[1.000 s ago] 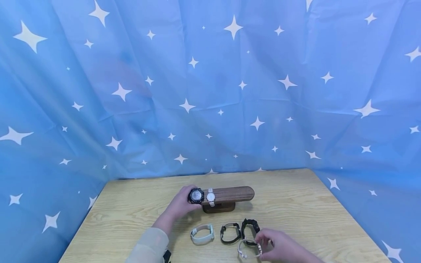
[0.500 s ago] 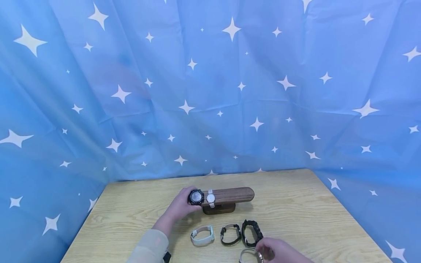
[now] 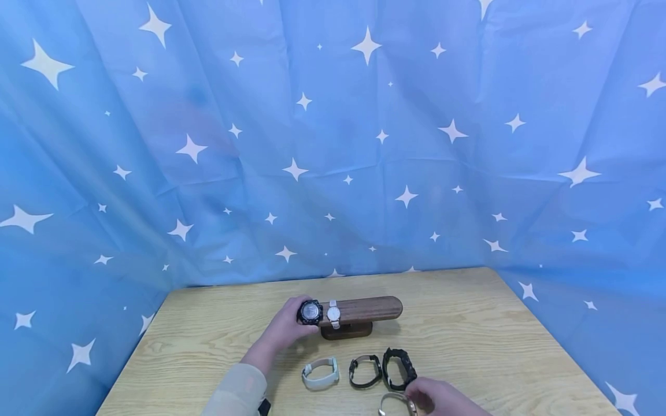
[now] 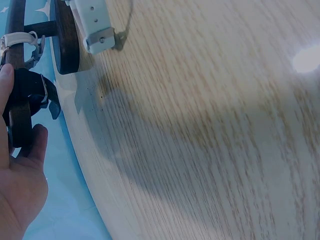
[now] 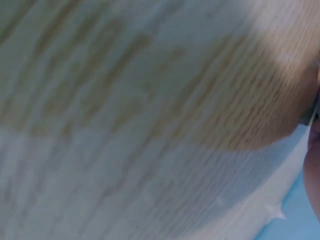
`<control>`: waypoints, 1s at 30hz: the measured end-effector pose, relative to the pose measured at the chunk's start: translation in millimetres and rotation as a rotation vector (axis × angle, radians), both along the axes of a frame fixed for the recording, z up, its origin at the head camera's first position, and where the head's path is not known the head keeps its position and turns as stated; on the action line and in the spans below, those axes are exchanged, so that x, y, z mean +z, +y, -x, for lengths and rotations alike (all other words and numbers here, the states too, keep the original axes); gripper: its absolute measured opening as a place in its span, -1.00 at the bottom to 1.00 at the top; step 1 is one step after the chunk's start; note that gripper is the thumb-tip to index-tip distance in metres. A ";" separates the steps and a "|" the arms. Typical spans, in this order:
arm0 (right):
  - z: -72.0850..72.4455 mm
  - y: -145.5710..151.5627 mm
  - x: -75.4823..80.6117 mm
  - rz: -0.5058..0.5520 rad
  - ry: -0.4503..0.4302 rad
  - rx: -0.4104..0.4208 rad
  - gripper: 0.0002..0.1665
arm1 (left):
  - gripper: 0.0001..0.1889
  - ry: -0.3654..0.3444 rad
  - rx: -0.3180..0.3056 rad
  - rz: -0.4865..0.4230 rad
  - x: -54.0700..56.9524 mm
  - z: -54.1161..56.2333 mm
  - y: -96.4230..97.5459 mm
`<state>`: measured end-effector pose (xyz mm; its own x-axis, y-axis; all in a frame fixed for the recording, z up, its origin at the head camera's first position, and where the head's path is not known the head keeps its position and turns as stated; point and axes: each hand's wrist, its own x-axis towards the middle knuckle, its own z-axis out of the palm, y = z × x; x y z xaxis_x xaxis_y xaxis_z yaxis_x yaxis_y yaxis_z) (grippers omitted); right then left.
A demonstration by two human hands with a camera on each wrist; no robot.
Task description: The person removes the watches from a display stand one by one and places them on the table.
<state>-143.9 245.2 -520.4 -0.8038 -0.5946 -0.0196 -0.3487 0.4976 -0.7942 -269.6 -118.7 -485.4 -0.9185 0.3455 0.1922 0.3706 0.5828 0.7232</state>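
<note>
In the head view my left hand [image 3: 288, 326] grips the left end of a dark wooden watch stand [image 3: 372, 308], beside a black digital watch [image 3: 310, 312] strapped round its bar. The left wrist view shows the thumb on one side of the bar [image 4: 21, 120] and fingers on the other. A white-strapped watch [image 3: 333, 313] sits beside the black one. At the bottom of the head view my right hand [image 3: 439, 397] pinches a thin, pale-banded watch [image 3: 394, 396] by its right side; its lower part is cut off. Only a bit of that hand [image 5: 312, 175] enters the right wrist view.
Between the hands and the stand, a pale mint watch [image 3: 319, 373], a slim black watch [image 3: 365, 371] and a chunky black watch [image 3: 399, 368] stand in a row on the wood-grain table [image 3: 494, 341]. A blue star-patterned curtain [image 3: 333, 144] hangs behind.
The pale-banded watch and my right hand have moved slightly down, away from the chunky black watch. My left hand stays on the stand.
</note>
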 end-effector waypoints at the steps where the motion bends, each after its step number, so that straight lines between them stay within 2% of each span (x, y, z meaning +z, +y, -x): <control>1: 0.2 0.3 0.5 -0.002 0.001 0.002 -0.64 | -0.32 -0.002 0.001 -0.001 0.5 0.2 0.0; 6: 2.0 1.1 1.9 -0.002 0.007 0.012 -0.60 | -0.32 0.006 -0.002 -0.001 0.7 1.1 0.0; 11: 3.7 1.2 1.9 0.043 0.040 0.069 -0.60 | -0.28 -0.002 -0.003 0.006 -1.1 1.9 -0.8; 14: 4.0 0.9 3.8 0.057 0.027 0.074 -0.61 | -0.29 -0.007 -0.006 0.006 -0.4 2.4 -1.0; 19: 1.9 -1.7 11.1 0.065 -0.057 0.018 -0.64 | -0.30 -0.019 -0.003 0.008 0.3 2.2 -1.0; 21: 1.8 -2.9 14.8 0.051 -0.042 -0.001 -0.65 | -0.31 -0.020 -0.002 0.008 1.0 1.9 -0.9; 30: 12.0 -7.2 34.0 -0.024 0.169 -0.094 -0.62 | -0.32 -0.005 -0.015 0.007 -0.6 3.3 -1.7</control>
<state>-155.9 237.9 -486.4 -0.8489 -0.5176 0.1075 -0.4274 0.5523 -0.7157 -273.0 -120.4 -486.0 -0.9141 0.3605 0.1857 0.3760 0.5820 0.7210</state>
